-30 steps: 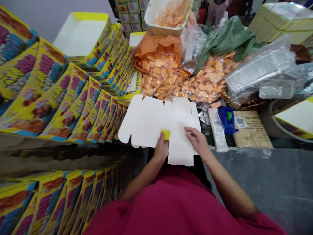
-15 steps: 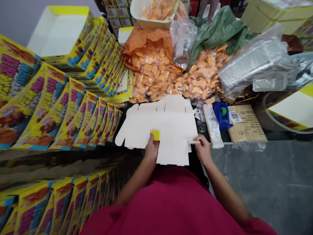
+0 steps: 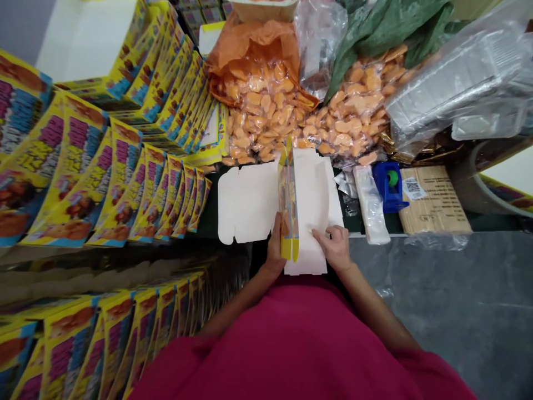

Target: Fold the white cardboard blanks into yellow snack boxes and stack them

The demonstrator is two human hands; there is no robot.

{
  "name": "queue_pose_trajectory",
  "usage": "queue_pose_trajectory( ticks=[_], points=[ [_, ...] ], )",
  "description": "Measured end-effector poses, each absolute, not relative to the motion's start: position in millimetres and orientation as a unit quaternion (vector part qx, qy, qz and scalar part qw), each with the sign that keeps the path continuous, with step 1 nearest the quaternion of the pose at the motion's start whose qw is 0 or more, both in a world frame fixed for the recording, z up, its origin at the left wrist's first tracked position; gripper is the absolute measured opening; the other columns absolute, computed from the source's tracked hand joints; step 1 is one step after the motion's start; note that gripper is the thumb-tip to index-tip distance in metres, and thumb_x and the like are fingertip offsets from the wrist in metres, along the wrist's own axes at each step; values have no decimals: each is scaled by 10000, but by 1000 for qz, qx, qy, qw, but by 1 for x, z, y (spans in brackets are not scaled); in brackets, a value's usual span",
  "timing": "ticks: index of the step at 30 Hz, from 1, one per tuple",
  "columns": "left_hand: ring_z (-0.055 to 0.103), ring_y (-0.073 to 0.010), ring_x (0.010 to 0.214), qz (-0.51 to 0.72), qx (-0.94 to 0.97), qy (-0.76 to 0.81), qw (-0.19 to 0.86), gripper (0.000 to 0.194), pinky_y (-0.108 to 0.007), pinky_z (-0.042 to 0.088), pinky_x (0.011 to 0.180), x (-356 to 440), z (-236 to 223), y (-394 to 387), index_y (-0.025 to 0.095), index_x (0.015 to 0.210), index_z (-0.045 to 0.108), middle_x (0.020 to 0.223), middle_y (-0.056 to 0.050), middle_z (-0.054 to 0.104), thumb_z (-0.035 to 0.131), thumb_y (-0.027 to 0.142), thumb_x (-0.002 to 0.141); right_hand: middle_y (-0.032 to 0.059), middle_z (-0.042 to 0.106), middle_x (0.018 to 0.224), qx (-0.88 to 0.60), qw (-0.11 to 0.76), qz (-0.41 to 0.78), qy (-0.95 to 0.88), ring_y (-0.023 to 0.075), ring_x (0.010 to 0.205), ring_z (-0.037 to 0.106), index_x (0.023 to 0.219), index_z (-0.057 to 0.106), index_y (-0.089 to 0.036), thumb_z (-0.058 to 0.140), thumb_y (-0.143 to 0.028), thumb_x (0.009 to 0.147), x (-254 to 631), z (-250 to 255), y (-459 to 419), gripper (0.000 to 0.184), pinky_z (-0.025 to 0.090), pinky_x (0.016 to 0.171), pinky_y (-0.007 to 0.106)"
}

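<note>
A flat white die-cut carton blank (image 3: 250,203) lies on the table edge in front of me, printed side down. One long panel of the blank (image 3: 288,205) stands folded up, showing its yellow printed face. My left hand (image 3: 275,247) grips that raised panel near its lower end. My right hand (image 3: 335,247) presses on the white panel to the right of the fold, fingers bent and pinching its near edge.
Rows of yellow printed cartons (image 3: 125,178) fan out to the left and below. Bags of orange snacks (image 3: 270,111) lie behind the blank. A blue tape dispenser (image 3: 387,186), a brown box (image 3: 433,203) and clear plastic trays (image 3: 453,89) sit to the right.
The blank lay flat with only a small yellow tab lifted; now a whole long panel stands folded upright under my left hand. My right hand moved slightly left onto the right panel.
</note>
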State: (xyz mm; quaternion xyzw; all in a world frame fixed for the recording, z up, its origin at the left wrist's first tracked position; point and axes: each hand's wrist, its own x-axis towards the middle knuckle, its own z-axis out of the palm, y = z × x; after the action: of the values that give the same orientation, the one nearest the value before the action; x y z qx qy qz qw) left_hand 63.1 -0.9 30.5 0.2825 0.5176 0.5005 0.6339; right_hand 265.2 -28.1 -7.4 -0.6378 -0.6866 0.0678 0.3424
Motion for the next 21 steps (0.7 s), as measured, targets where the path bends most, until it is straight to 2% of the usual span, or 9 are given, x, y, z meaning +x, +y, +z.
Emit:
queue_pose_trajectory(
  ticks=[3,8,10,14,17,21],
  points=[
    [253,-259,1461,516,301,553,581,374,-361,179,1227,64,23,-3,166,1110,689,1345,-115,593,756,198,744,73,646,1071,-611,348,92,-705,259,1076,517,1051,723,-364,571,-263,922,275,-12,-36,224,459,949,456],
    [134,-252,1491,552,298,589,509,444,-345,84,1246,60,10,-10,183,1130,687,1391,-73,561,801,185,701,43,715,1036,-462,339,145,-806,217,1014,608,1155,687,-292,448,-160,963,288,-25,-54,334,556,902,430],
    [158,-260,1485,536,288,597,522,479,-368,101,1247,59,9,-11,188,1164,667,1371,-73,579,802,199,705,46,707,1110,-427,345,130,-826,220,1113,597,1198,663,-257,415,-112,958,287,-26,-59,375,558,944,433],
    [162,-244,1486,532,288,611,511,519,-388,126,1245,62,11,-9,210,1208,632,1406,-47,549,796,235,716,66,614,1315,-427,300,132,-843,238,1362,436,1303,582,-232,372,-53,923,289,-18,-66,470,505,1052,460],
    [165,-259,1487,556,298,602,490,420,-408,111,1242,65,15,-5,187,1105,682,1432,-62,519,797,235,703,72,573,1370,-410,243,146,-867,249,1401,383,1348,536,-248,413,-66,894,295,-15,-68,504,499,1057,453],
    [334,-295,1425,510,328,595,527,243,-417,103,1242,61,20,-2,171,937,737,1305,-78,626,789,249,712,136,512,1425,-429,243,115,-862,331,1404,360,1374,505,-216,553,-211,866,291,-17,-69,510,467,1045,522]
  ],
)
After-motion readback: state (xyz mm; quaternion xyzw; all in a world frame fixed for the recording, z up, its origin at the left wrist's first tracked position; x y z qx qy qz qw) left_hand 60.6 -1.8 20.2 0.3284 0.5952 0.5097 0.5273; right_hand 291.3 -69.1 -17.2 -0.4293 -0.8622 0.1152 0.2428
